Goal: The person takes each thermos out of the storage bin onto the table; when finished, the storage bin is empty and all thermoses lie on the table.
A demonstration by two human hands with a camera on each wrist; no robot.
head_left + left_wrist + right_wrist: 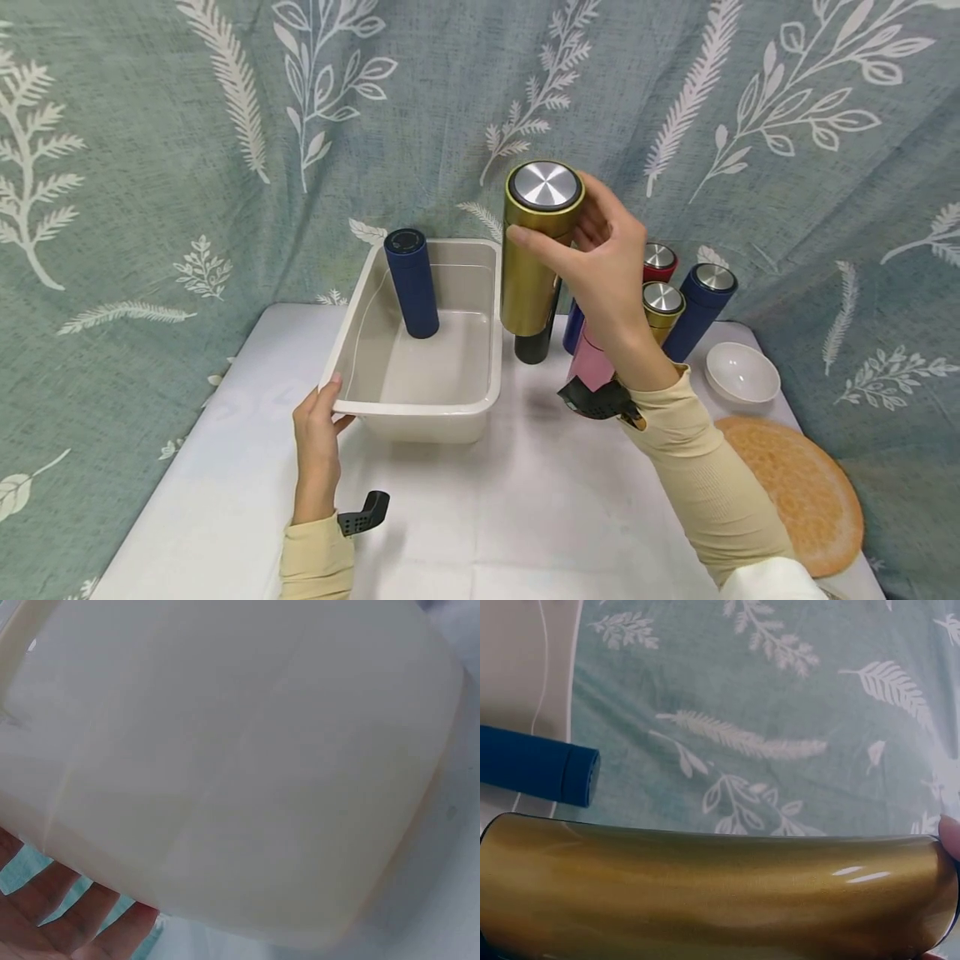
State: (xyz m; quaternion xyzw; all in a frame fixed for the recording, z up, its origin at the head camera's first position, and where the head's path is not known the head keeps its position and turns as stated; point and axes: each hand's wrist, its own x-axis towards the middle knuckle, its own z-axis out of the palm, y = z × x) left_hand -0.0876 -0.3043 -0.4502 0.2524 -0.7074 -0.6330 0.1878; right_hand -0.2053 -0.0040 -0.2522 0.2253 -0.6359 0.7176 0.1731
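Note:
My right hand (611,267) grips a gold thermos flask (527,287) around its upper part, thumb across the front near the silver lid. The flask is held upright in the air, just right of the bin. At the near left corner of the beige plastic bin (420,409), my left hand (317,437) holds the rim, thumb on top. The left wrist view shows its fingers (124,930) against the bin's outer wall. Inside the bin a blue flask (415,292) stands upright at the back left. The right wrist view shows the gold flask's side (720,892) close up.
A dark flask (532,350) stands behind the gold one. Partly hidden by my right arm are a pink flask (590,364), a red flask (660,260), a smaller gold flask (663,308) and another blue flask (701,308). Farther right are a white bowl (742,372) and a round orange mat (802,500).

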